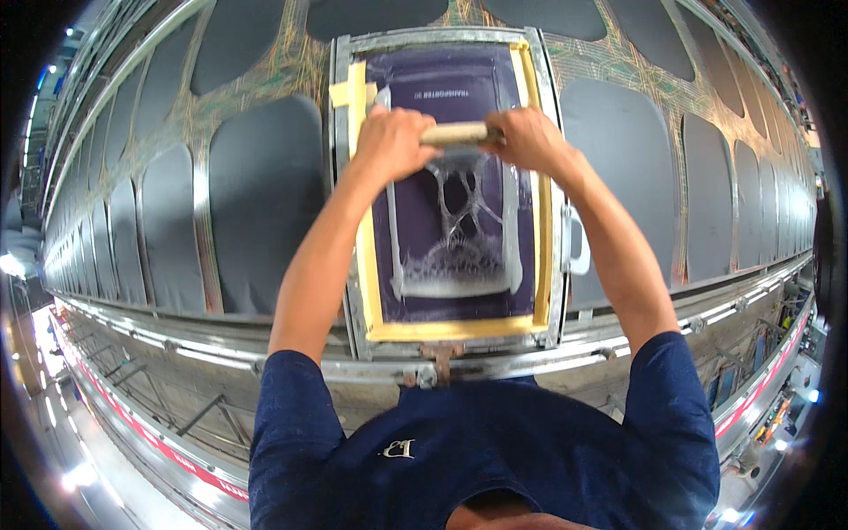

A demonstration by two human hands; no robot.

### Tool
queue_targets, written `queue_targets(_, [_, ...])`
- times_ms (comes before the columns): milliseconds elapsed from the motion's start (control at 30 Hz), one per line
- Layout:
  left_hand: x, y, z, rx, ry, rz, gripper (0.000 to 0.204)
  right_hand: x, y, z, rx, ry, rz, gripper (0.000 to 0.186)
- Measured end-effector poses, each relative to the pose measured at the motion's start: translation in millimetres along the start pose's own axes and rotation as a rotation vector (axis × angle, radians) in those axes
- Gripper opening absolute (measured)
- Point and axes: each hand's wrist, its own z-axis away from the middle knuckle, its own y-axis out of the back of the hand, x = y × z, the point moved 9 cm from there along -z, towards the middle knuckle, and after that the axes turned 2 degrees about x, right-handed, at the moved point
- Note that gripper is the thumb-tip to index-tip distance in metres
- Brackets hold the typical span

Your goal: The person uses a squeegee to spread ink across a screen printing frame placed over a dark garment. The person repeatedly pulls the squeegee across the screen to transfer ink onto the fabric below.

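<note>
Both of my hands grip a squeegee (459, 133) with a pale wooden handle, held crosswise over the far half of a printing screen. My left hand (393, 143) closes around its left end, my right hand (528, 140) around its right end. Beneath lies the screen's dark purple mesh (424, 309), inside a grey metal frame (342, 124). Yellow tape (450, 330) runs along the mesh's edges. Whitish, wet-looking ink (455, 287) streaks the mesh on the near side of the squeegee. The squeegee's blade is mostly hidden.
Dark rounded flat panels (265, 203) lie in rows on the long table on both sides, with more (618, 177) at the right. A metal rail (212, 355) follows the near edge. A white loop-shaped part (579, 243) juts from the frame's right side.
</note>
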Motion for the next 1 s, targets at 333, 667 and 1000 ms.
queue_targets(333, [-115.4, -2.6, -166.6, 0.010, 0.070, 0.048, 0.052, 102.7, 4.1, -175.4, -0.111, -0.014, 0.121, 0.038])
queue_targets(667, [-70.1, -14.3, -92.4, 0.047, 0.046, 0.085, 0.045, 61.2, -6.6, -97.6, -0.057, -0.027, 0.034, 0.034])
queue_targets(1000, [97.3, -43.8, 160.5, 0.063, 0.011, 0.126, 0.023, -85.1, -51.4, 161.0, -0.104, -0.058, -0.050, 0.027])
